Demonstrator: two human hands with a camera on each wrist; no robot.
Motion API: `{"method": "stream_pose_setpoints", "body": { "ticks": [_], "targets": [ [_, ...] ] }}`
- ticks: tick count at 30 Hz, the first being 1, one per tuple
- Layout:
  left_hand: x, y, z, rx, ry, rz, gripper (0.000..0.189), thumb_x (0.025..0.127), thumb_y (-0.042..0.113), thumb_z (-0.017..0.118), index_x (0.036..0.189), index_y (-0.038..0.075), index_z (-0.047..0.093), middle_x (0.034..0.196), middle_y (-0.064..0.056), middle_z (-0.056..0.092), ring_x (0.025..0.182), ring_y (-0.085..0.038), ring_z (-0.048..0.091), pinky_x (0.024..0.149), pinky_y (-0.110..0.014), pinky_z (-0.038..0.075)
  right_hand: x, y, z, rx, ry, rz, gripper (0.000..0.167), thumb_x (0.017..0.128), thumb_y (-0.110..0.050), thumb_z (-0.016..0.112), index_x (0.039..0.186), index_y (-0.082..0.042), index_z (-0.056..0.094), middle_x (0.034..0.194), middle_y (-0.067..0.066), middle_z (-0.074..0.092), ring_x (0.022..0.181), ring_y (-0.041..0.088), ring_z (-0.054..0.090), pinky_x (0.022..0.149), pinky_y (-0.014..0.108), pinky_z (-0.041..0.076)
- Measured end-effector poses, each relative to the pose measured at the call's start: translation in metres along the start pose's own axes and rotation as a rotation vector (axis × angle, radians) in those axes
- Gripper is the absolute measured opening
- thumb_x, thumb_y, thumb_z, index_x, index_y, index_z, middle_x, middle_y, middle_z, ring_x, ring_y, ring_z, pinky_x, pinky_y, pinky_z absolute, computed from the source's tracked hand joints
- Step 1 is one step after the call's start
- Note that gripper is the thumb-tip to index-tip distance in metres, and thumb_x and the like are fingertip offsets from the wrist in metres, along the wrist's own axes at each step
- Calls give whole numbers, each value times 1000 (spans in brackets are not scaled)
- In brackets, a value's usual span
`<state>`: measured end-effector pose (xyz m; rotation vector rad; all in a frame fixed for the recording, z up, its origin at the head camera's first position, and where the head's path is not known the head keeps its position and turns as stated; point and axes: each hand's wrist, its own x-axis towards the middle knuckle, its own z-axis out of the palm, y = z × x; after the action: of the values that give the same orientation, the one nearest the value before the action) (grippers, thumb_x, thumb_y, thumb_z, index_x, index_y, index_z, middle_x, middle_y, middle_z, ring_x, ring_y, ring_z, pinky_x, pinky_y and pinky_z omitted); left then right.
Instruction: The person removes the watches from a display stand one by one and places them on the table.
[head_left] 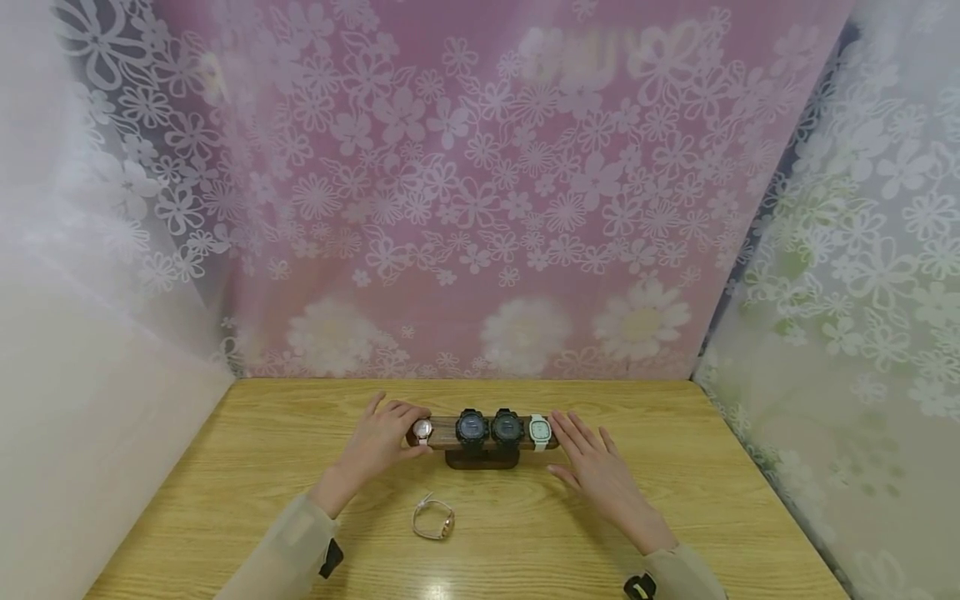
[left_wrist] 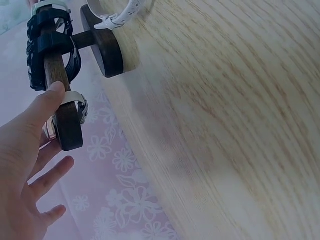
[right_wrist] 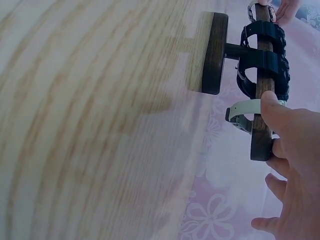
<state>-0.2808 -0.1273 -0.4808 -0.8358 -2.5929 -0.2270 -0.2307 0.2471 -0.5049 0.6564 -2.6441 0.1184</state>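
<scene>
A dark wooden watch stand (head_left: 442, 432) has a horizontal bar on a post and base (head_left: 482, 460). On the bar sit a small round watch (head_left: 423, 429) at the left end, two black sports watches (head_left: 472, 426) in the middle, and a white square watch (head_left: 540, 428) at the right end. My left hand (head_left: 381, 442) pinches the left end, thumb in front and fingers behind. At the right end, my right hand (head_left: 600, 475) has straight fingers beside the white watch, its thumb spread lower. A slim light-strapped watch (head_left: 433, 518) lies on the table before the stand.
The wood-grain table (head_left: 262, 467) ends at a pink flowered curtain (head_left: 480, 250) behind. A pale sheet (head_left: 112, 333) hangs on the left and a flowered one (head_left: 862, 333) on the right.
</scene>
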Motion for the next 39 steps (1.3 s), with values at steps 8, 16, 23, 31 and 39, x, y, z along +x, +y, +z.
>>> {"method": "stream_pose_setpoints", "body": {
  "ticks": [8,16,23,31,39],
  "targets": [
    [1,4,3,-119,-63,0,68,81,37,87,137,9,60,126,-12,68,118,-33,63,114,-64,34,0,2,1,-10,18,-11,79,92,-39,73,157,-9,39,161,8,37,145,33,40,111,67,36],
    [-1,5,12,-86,-13,-6,65,79,36,88,134,11,63,125,-8,69,114,-33,64,110,-64,38,0,2,3,-15,57,-34,80,90,-38,75,155,-7,42,160,10,40,143,35,43,109,67,38],
    [-1,5,12,-31,30,-16,68,74,42,90,129,9,66,120,-8,71,109,-31,66,111,-64,37,0,1,3,-8,26,-16,78,91,-39,74,155,-7,41,161,9,39,144,34,41,110,67,37],
    [-4,0,8,-87,-15,1,67,78,31,90,136,10,63,127,-9,69,113,-33,65,110,-66,38,0,1,2,-9,18,-14,79,92,-39,73,157,-9,39,162,8,37,145,33,39,111,67,36],
    [-5,-5,2,-125,-53,29,69,79,33,88,139,11,62,132,-8,67,119,-30,64,110,-66,37,1,-1,0,-17,61,-37,80,89,-37,76,155,-7,42,159,10,41,141,37,45,109,67,38]
  ]
}}
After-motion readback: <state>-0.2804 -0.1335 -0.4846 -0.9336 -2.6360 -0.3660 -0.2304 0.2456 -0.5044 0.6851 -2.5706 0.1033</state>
